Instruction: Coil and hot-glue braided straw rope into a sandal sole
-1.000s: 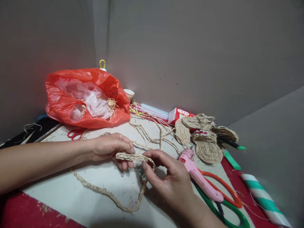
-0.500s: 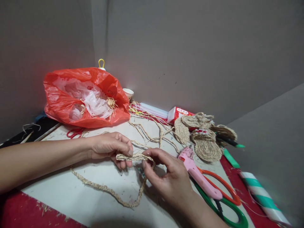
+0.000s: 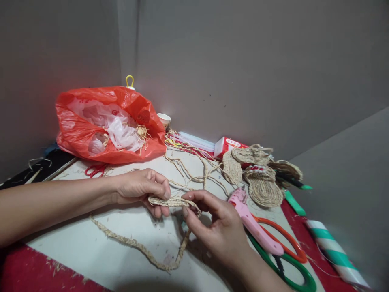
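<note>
Between my two hands is a straw braid, its strands laid side by side into a short flat strip. My left hand pinches the strip's left end, thumb on top and fingers beneath. At the other end, my right hand holds the braid between thumb and index finger, where it bends. From there the loose tail hangs down and curves leftward over the white board. Just right of my right hand lies a pink glue gun, on top of large scissors with orange and green handles.
A red plastic bag holding white plastic and straw stands back left, by small red scissors. Woven straw soles pile up at right near a red and white box. A green-striped roll lies at far right.
My right fingers have shifted slightly along the bend of the braid, and its hanging tail has swung a little to the right. My left hand has stayed in place.
</note>
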The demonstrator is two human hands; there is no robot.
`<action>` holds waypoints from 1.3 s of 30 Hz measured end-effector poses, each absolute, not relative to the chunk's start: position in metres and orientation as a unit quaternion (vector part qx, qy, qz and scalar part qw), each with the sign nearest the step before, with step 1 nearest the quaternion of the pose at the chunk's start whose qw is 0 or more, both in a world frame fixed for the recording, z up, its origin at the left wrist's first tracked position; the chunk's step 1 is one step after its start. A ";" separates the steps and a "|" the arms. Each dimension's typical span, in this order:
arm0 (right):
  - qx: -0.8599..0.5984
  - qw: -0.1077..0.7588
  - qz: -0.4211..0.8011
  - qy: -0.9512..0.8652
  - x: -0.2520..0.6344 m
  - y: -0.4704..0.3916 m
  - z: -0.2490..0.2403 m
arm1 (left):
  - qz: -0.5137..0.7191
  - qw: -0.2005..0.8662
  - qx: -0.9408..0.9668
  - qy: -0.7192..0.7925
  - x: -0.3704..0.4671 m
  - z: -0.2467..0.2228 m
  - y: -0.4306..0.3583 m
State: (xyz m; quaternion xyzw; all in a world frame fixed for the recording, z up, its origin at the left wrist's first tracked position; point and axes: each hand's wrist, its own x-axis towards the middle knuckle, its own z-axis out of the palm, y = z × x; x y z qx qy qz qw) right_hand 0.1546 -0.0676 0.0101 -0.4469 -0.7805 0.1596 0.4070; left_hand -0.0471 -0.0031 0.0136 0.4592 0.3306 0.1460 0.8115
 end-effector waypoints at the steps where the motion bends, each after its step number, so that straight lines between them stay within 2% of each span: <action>1: -0.447 0.408 0.167 -0.778 0.155 -0.068 0.010 | 0.148 0.814 0.455 0.329 -0.047 0.013 -0.003; 17: -0.436 0.401 0.206 -0.779 0.154 -0.067 0.009 | 0.127 0.813 0.473 0.314 -0.047 0.020 -0.009; 26: -0.459 0.394 0.223 -0.764 0.153 -0.068 0.009 | 0.297 0.787 0.392 0.372 -0.050 0.026 0.002; 34: -0.523 0.469 0.403 -0.587 0.151 -0.065 0.007 | 0.314 0.753 0.477 0.326 -0.043 0.017 -0.011; 39: -0.513 0.456 0.429 -0.587 0.150 -0.066 0.006 | 0.338 0.708 0.526 0.328 -0.041 0.015 -0.017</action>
